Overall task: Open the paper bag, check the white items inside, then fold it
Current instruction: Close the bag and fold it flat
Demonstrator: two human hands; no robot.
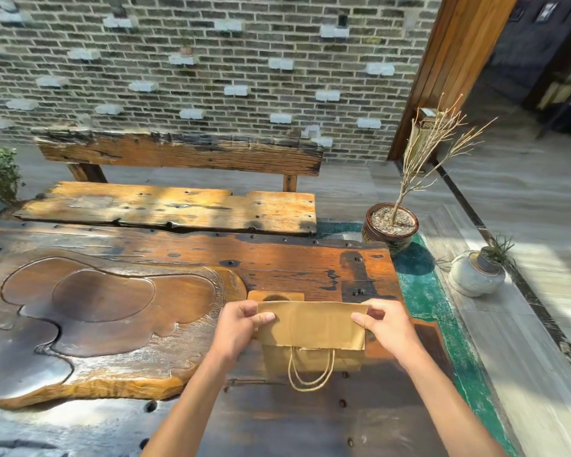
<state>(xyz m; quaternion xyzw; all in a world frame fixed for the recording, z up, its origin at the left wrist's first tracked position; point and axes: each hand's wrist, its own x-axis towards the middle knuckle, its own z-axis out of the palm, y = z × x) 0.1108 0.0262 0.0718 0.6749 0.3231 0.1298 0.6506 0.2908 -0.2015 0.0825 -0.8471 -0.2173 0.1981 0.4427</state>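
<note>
Bag lies flat on table, folded over, handles toward six o'clock. Left hand pinches its nine o'clock edge; right hand pinches three o'clock edge.

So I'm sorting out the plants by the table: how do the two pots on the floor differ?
The brown pot is dark and glazed with a wide open rim; the grey pot is pale, rounded and rough-looking. The brown pot holds a tall bare branching stem, the grey pot a low spiky green plant. The brown pot sits nearer the table; the grey pot stands further right. Both stand upright on the floor.
</note>
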